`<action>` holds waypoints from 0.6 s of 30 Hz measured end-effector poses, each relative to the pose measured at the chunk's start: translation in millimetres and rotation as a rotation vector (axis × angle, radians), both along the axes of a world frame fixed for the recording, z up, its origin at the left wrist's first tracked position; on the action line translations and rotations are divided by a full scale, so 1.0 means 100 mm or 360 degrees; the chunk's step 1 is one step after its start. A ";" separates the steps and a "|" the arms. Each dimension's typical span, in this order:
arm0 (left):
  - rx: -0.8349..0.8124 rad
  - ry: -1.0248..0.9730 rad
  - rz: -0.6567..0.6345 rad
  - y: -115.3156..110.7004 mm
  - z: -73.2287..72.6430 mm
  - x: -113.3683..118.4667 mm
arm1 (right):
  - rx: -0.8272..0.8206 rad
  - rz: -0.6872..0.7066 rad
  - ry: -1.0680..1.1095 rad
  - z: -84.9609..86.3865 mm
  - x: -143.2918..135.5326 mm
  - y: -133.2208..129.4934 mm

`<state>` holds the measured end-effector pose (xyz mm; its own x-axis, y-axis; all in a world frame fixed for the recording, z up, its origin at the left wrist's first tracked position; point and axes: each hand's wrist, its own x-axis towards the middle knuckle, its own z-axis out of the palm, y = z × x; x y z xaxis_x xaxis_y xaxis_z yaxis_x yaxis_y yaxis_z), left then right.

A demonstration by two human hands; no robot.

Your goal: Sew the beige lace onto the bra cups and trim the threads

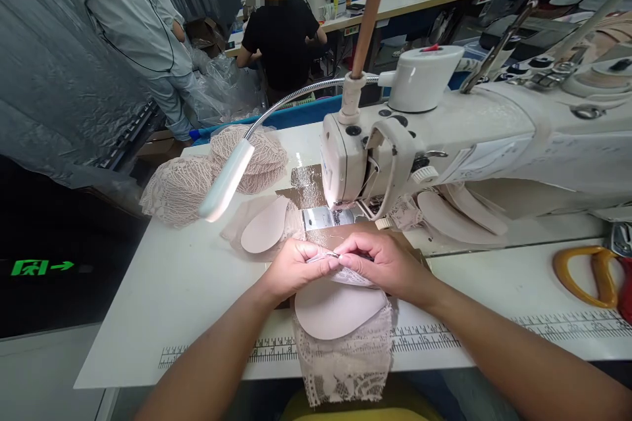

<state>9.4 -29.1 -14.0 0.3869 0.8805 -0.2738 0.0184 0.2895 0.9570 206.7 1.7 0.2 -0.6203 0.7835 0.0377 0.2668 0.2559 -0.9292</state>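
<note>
Close together at the front of the sewing machine, my left hand (pixel 295 271) and my right hand (pixel 384 264) each pinch the edge of a pale pink lace fabric (pixel 348 371). A small dark, shiny bit shows between the fingertips, too small to name. Below my hands lies a smooth beige pad (pixel 340 312) on the lace, whose patterned end hangs over the table's front edge. Beyond my left hand, a second oval pad (pixel 264 227) rests on sheer fabric. The sewing machine's head (pixel 345 164) stands just past my fingers.
Lace cup pieces (pixel 178 191) sit at the back left under a bendable lamp (pixel 227 181). More pads (pixel 459 217) lie beneath the machine arm. Orange-handled scissors (pixel 587 276) lie at right. A printed ruler (pixel 424 337) runs along the front. Two people are beyond the table.
</note>
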 end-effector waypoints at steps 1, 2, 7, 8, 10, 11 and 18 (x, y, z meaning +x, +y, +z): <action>-0.0012 -0.0022 -0.0022 0.00 0.00 0.00 | 0.0010 -0.0025 0.0004 0.00 0.00 0.00; -0.0030 -0.0045 -0.0039 0.00 0.00 -0.01 | 0.0019 -0.0045 0.0007 0.00 0.00 0.00; -0.0128 -0.0104 -0.0054 0.00 -0.02 -0.03 | 0.0028 -0.0035 -0.0011 0.04 0.03 0.02; -0.0127 -0.0108 -0.0060 0.00 -0.02 -0.04 | 0.0035 -0.0022 -0.0027 0.04 0.04 0.02; -0.0100 -0.0114 -0.0088 0.00 -0.01 -0.04 | 0.0054 -0.0003 -0.0044 0.02 0.05 0.02; -0.0081 -0.0109 -0.0109 0.01 0.00 -0.04 | 0.0059 0.0003 -0.0039 0.00 0.04 0.02; -0.0070 -0.0076 -0.0194 0.01 0.01 -0.05 | 0.0059 0.0014 0.0049 -0.07 -0.01 -0.01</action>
